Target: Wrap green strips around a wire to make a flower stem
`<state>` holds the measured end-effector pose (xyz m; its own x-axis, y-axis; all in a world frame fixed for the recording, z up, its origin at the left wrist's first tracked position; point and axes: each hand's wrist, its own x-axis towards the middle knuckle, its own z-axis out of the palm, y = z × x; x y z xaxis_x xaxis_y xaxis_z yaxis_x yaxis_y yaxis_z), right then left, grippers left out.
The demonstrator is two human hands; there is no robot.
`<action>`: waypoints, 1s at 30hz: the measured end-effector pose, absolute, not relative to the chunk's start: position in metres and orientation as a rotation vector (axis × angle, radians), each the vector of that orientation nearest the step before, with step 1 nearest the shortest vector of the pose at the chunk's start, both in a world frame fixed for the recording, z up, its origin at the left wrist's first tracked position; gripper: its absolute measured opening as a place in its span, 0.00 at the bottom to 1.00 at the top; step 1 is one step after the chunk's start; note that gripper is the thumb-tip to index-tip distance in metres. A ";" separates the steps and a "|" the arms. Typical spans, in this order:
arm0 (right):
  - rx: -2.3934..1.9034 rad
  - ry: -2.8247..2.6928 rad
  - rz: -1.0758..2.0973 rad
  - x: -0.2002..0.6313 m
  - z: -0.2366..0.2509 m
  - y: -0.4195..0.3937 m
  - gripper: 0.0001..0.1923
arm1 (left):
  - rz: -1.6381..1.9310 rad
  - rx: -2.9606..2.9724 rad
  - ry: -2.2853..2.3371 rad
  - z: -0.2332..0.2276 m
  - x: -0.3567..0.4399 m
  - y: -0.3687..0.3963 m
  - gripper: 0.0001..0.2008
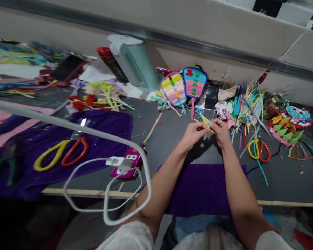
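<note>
Over the dark table, both hands meet with fingertips closed on a small bundle of yellow and green pipe cleaners (pixel 205 119). My left hand (pixel 196 133) pinches it from the left, and my right hand (pixel 220 132) grips it from the right. Part of the bundle is hidden behind the fingers. Below the forearms a purple cloth (pixel 203 189) lies at the table's front edge. Just beyond the hands stand two fan shapes covered in coloured pipe cleaners, one striped yellow and pink (pixel 174 89), the other blue-edged (pixel 194 82).
Scissors with yellow and red handles (pixel 259 151) lie at right beside loose pipe cleaners (pixel 246 107). Another pair (pixel 61 154) rests on a purple cloth at left. A white cable (pixel 125 142) arches in front, near a plugged power strip (pixel 129 163). A pale green jug (pixel 139 64) stands behind.
</note>
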<state>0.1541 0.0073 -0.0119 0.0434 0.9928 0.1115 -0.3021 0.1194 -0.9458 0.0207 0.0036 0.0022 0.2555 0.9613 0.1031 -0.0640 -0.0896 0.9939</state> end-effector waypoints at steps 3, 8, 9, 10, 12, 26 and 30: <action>-0.935 -1.024 1.171 0.152 -0.012 0.008 0.08 | 1.188 1.575 1.068 0.001 0.023 0.002 0.11; -0.983 -1.036 1.072 0.151 -0.011 0.009 0.08 | 1.231 1.728 1.184 0.001 0.026 0.000 0.10; -0.980 -1.024 1.081 0.152 -0.011 0.009 0.07 | 1.202 1.668 1.144 0.001 0.026 0.001 0.09; -0.972 -1.007 1.106 0.152 -0.011 0.009 0.07 | 1.160 1.589 1.085 0.001 0.025 0.001 0.10; -0.943 -0.972 1.202 0.154 -0.009 0.007 0.08 | 1.053 1.400 0.943 0.002 0.023 0.003 0.12; -0.808 -0.933 1.392 0.155 -0.003 0.003 0.09 | 0.892 0.914 0.719 0.000 0.016 0.006 0.14; -0.846 -0.970 1.300 0.154 -0.009 0.006 0.09 | 0.987 1.075 0.794 -0.001 0.018 0.007 0.11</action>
<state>0.1542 0.0064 -0.0091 0.0125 0.9949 0.0998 -0.3792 0.0970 -0.9202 0.0182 0.0074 -0.0011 0.3664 0.9287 -0.0566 -0.2542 0.1585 0.9541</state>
